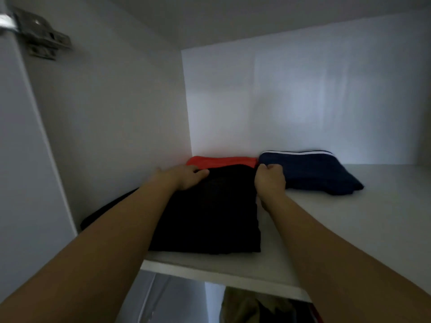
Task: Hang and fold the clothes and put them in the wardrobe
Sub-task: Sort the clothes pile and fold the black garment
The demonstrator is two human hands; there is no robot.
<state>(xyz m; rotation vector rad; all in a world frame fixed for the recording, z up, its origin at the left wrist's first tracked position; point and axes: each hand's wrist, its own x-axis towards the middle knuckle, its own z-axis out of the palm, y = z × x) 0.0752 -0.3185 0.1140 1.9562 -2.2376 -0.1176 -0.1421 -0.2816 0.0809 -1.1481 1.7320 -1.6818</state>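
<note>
Wardrobe walls (pixel 112 117) close in on the left and at the back, and the white shelf (pixel 349 217) runs bare to the right and along its front edge. Below the shelf, some hanging clothes (pixel 251 306) show dimly. A folded black garment (pixel 210 217) lies on the shelf near the left wall, its front edge just short of the shelf lip. Behind it, a red garment (pixel 221 160) sits against the back wall. Just beside that, a folded navy garment (pixel 314 171) with a white stripe lies to the right. The left hand (pixel 184 177) rests flat on the black garment's far edge, fingers loosely extended. The right hand (pixel 270 183) has its fingers curled at the black garment's right edge, touching the navy one; what it grips, I cannot tell.
</note>
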